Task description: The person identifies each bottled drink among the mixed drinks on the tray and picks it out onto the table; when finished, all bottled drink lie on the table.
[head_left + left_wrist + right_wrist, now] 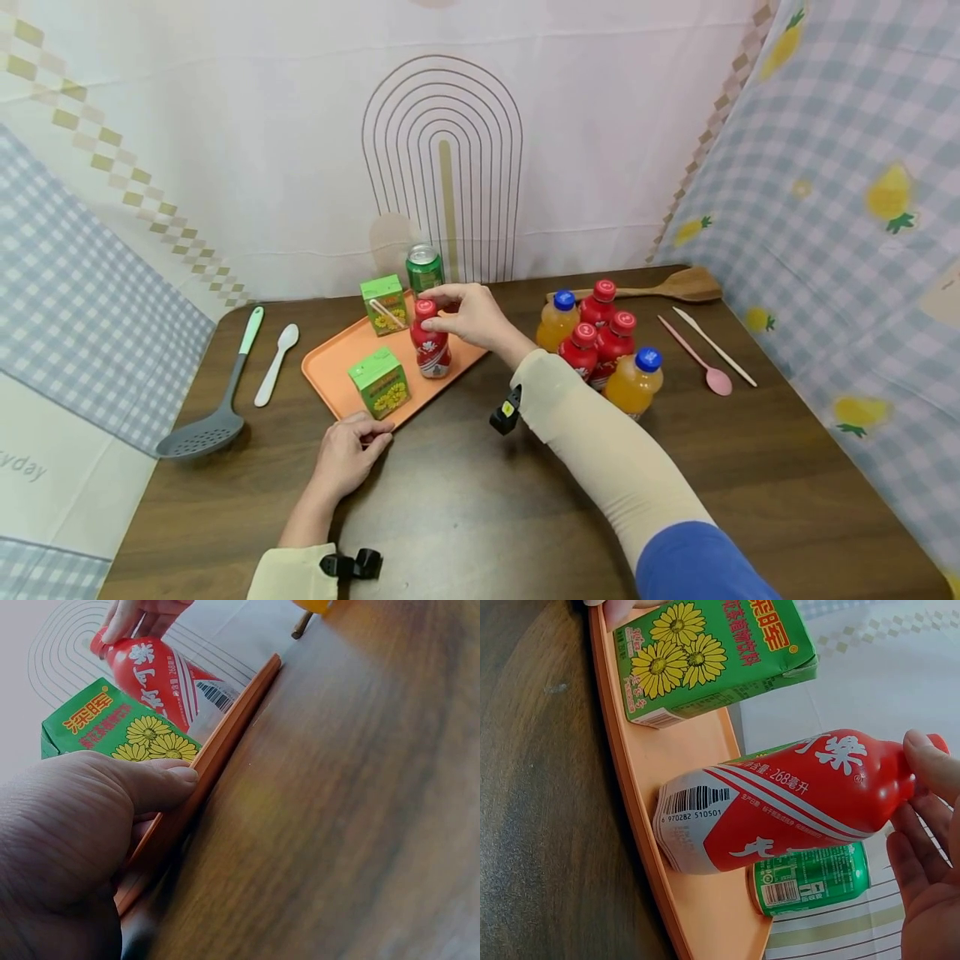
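Observation:
My right hand (472,317) holds a red bottle (431,346) by its neck, thumb on one side and fingers on the other. In the right wrist view the base of the bottle (694,825) stands at the orange tray (712,915); I cannot tell whether it bears its full weight there. At the near corner of the tray (330,375), my left hand (351,454) pinches the rim, its thumb on top. Close to that hand is a green drink carton (380,385) with yellow flowers. A second carton (384,307) and a green can (425,268) stand farther back.
Right of the tray stand several red bottles (579,350) and two orange-drink bottles (633,385) with blue caps. A wooden spatula (686,285), pink spoon (717,382) and pale knife (716,346) lie beyond. At left lie a slotted turner (202,433) and white spoon (277,362).

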